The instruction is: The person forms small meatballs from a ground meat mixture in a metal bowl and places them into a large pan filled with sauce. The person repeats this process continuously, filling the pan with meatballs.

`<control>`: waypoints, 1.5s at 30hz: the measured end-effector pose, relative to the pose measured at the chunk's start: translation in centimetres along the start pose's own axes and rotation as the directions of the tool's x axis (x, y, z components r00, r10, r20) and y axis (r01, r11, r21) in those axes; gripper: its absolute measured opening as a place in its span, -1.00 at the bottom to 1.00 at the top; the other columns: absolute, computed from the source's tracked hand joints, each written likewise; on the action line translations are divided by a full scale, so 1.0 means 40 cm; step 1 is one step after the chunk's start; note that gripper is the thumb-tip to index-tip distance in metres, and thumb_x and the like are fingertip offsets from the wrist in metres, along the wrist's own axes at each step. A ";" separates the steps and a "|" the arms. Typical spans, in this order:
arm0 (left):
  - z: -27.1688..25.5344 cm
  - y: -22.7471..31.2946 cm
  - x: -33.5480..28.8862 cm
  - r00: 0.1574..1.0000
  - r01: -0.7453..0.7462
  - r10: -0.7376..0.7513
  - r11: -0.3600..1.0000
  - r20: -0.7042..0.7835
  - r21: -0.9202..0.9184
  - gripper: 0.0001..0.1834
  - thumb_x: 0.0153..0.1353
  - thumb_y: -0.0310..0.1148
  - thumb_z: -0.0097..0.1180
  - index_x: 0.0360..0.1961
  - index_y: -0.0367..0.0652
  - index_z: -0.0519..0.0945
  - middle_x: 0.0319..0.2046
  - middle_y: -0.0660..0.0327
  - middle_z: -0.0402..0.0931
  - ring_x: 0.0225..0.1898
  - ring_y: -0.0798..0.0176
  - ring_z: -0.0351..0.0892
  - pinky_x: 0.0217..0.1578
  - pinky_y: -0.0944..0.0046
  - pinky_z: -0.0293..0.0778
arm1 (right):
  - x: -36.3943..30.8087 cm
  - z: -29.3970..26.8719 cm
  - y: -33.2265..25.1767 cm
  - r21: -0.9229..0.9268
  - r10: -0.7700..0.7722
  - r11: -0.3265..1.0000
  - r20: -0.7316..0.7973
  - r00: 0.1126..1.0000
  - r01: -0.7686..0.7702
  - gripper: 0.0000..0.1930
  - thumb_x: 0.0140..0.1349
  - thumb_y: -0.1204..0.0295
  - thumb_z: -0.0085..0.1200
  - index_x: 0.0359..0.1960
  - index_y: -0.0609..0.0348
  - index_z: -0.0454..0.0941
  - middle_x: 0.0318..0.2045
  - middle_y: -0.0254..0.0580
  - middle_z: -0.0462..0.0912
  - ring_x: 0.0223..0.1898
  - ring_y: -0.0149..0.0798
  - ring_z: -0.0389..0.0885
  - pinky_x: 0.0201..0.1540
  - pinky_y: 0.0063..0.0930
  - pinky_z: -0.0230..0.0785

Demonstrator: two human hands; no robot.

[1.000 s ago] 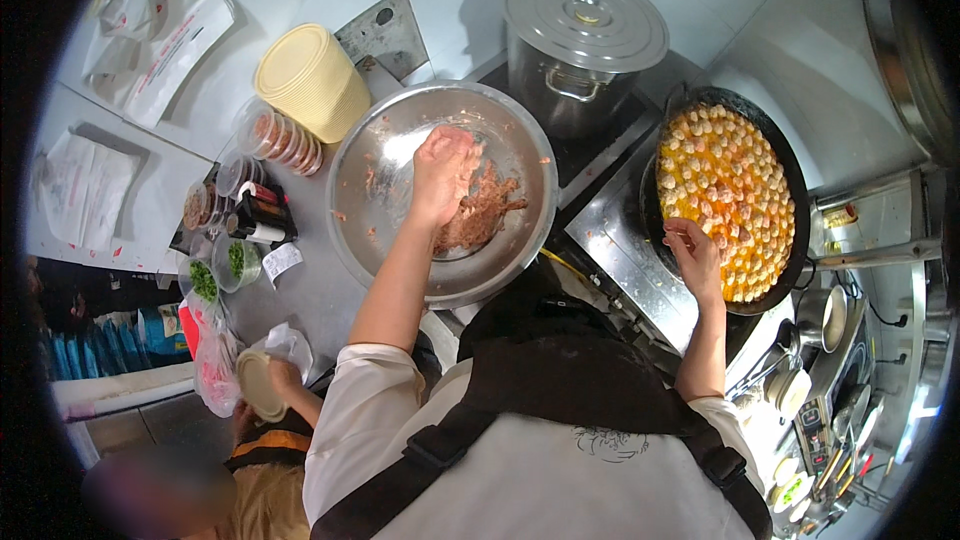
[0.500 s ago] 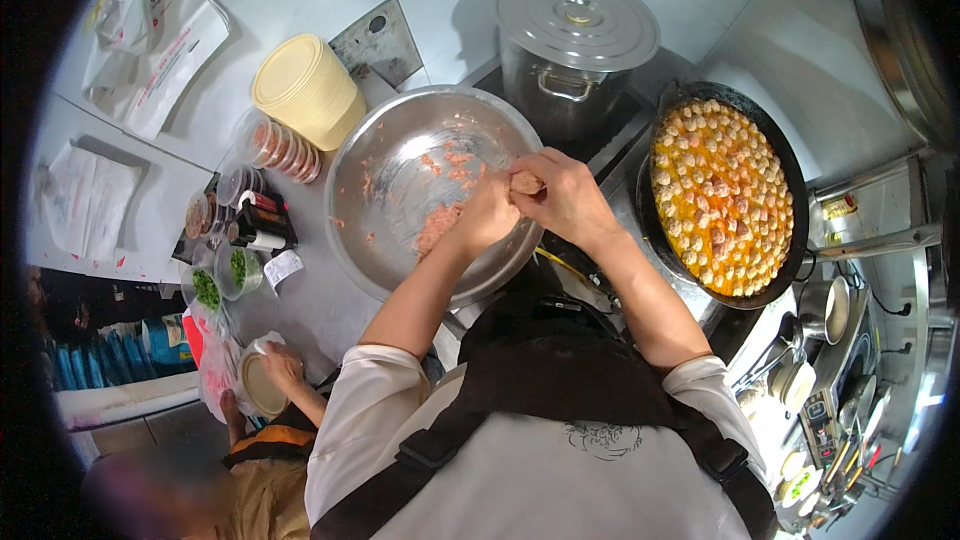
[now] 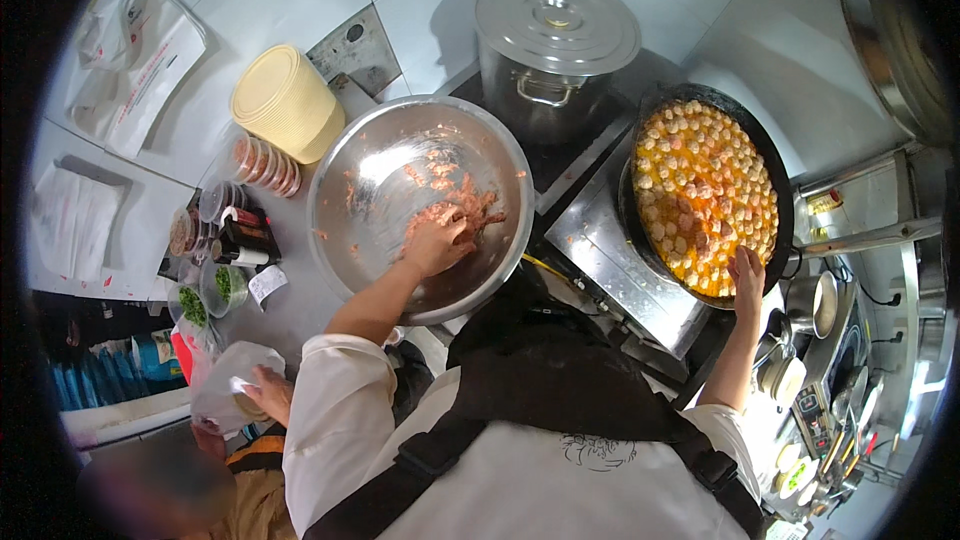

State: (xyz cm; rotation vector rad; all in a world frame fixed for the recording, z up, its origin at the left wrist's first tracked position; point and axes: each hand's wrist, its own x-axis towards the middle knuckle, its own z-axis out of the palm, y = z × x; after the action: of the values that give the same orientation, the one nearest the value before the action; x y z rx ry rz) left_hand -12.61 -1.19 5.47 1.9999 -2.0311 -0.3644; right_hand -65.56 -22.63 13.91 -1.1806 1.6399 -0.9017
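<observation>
My left hand [image 3: 438,243] is inside the wide steel bowl [image 3: 335,275], its fingers curled into the pink minced meat [image 3: 480,206]. Smears of the mince cling to the bowl's wall. Over at the right, my right hand [image 3: 746,277] reaches above the near right rim of a big black pan [image 3: 786,190], fingers stretched out and with nothing visible in them. Many small meatballs [image 3: 700,170] float in orange oily broth in that pan, paler ones mixed with pinker ones.
Behind the bowl stands a lidded steel stockpot [image 3: 550,90]. Stacked cream lids [image 3: 290,105], plastic tubs [image 3: 265,165] and cups of chopped greens [image 3: 225,285] line the left side. A co-worker's hand [image 3: 268,395] holds a plastic bag [image 3: 230,380] at lower left.
My hands have parted: the left went down into the mince, the right moved across to the pan. The meat lump between them is gone from view. The co-worker's container now appears inside the bag.
</observation>
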 end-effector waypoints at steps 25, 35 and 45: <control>-0.268 0.152 0.123 0.767 -0.316 -0.578 0.033 -0.277 -0.948 -0.90 0.15 -0.49 0.14 -0.44 -0.20 0.46 -0.52 0.33 0.42 -0.46 0.45 0.41 -0.41 0.46 0.40 | -0.197 0.362 -0.177 -0.110 -0.467 0.825 0.421 0.778 0.555 -0.76 0.15 0.54 0.04 -0.11 0.21 0.50 -0.03 -0.13 0.47 -0.21 -0.26 0.59 -0.23 -0.48 0.49; -0.280 0.137 0.106 0.870 -0.228 -0.491 -0.333 -0.039 -0.915 -0.93 0.22 -0.45 0.04 -0.27 -0.17 0.47 -0.45 0.31 0.43 -0.42 0.44 0.42 -0.38 0.46 0.37 | -0.214 0.354 -0.170 -0.118 -0.474 0.813 0.435 0.766 0.571 -0.76 0.14 0.55 0.04 -0.12 0.23 0.50 -0.02 -0.11 0.47 -0.25 -0.32 0.59 -0.27 -0.47 0.51; -0.281 0.185 0.114 0.857 -0.247 -0.500 -0.178 -0.129 -0.952 -0.85 0.21 -0.38 0.10 -0.24 -0.14 0.42 -0.24 0.23 0.47 -0.52 0.48 0.39 -0.56 0.51 0.33 | -0.221 0.336 -0.164 -0.193 -0.443 0.804 0.438 0.782 0.563 -0.76 0.14 0.54 0.05 -0.12 0.21 0.50 -0.08 -0.15 0.52 -0.27 -0.30 0.61 -0.31 -0.50 0.49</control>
State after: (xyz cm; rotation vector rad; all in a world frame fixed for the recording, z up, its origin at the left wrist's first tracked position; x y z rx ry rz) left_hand -15.52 -5.51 18.69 0.8972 -0.4633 -0.9824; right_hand -49.62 -16.75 17.57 -1.9594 1.1833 -0.6792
